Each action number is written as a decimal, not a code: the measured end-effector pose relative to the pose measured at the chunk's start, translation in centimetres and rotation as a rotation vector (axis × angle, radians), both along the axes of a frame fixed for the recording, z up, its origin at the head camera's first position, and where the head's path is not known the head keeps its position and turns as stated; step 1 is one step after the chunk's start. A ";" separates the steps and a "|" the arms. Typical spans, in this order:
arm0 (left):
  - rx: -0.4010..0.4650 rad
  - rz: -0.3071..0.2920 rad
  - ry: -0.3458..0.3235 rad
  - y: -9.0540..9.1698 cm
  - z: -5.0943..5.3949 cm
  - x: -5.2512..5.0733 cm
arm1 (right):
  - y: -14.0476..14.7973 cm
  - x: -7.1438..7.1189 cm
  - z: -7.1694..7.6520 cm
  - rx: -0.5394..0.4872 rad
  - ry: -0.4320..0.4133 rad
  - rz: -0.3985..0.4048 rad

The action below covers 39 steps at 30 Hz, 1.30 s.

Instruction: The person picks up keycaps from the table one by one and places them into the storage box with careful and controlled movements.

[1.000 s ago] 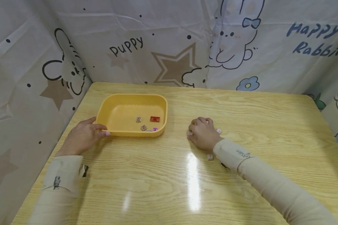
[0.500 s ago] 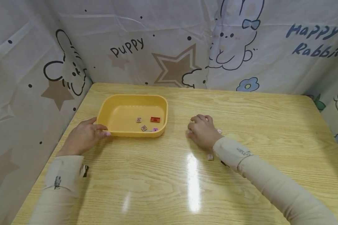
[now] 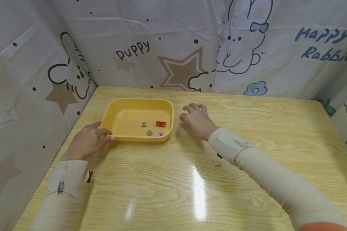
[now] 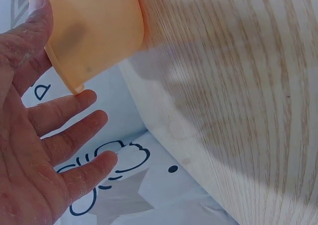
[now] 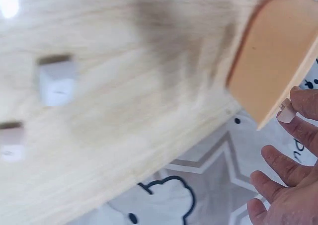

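A yellow plastic tray (image 3: 143,139) stands on the table's left half. My left hand (image 3: 84,141) holds its near-left corner, thumb and index finger at the rim, the other fingers spread in the left wrist view. Inside lie a red wide keycap (image 3: 160,124), a purple keycap (image 3: 160,134) and two small pale keycaps, one (image 3: 144,124) behind the other (image 3: 149,132). Just right of the tray, my right hand (image 3: 198,123) is raised above the table. It pinches a pale keycap (image 5: 286,113) between thumb and index finger, the rest of its fingers loosely bent.
A pale keycap (image 3: 217,163) sits on the wooden table (image 3: 150,183) near the right sleeve. In the right wrist view there are two loose keycaps, a nearer one (image 5: 57,83) and another (image 5: 11,144) by the edge. A printed curtain (image 3: 127,29) rises behind the table.
My right hand has lifted a keycap off the table and moved left and away from me toward the tray. The left hand stays at the tray's corner.
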State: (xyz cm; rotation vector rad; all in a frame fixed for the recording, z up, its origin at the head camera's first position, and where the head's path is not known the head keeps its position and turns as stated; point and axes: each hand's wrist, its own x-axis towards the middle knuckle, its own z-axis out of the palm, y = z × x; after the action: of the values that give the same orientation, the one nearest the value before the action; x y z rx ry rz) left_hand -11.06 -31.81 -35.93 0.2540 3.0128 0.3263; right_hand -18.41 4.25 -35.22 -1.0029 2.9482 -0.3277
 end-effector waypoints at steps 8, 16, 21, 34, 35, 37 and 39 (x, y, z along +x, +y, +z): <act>-0.006 -0.013 0.029 0.3 -0.2 0.0 | -3.1 -0.5 1.5 0.024 0.034 0.050; -0.008 -0.034 0.062 0.5 -0.2 -0.2 | -4.7 -0.4 1.6 0.073 0.026 0.064; -0.007 -0.042 0.063 0.6 0.0 -0.2 | -4.6 -0.4 1.3 0.109 0.016 0.053; -0.020 0.013 0.003 0.2 0.0 -0.3 | -3.0 -0.5 0.6 0.095 0.014 0.021; -0.020 0.016 -0.003 0.2 0.0 -0.2 | -2.8 -0.5 0.6 0.091 0.008 0.018; -0.017 0.023 -0.012 0.1 -0.1 -0.2 | -2.3 -0.5 0.5 0.084 -0.004 0.009; -0.011 0.029 -0.019 0.0 -0.2 -0.1 | -1.7 -0.6 0.5 0.080 -0.015 0.000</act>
State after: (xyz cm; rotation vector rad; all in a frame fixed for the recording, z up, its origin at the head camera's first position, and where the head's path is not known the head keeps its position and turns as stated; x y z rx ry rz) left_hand -11.14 -31.79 -36.08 0.2058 3.0014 0.3132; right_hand -19.03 2.57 -34.77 -0.9860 2.9225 -0.2148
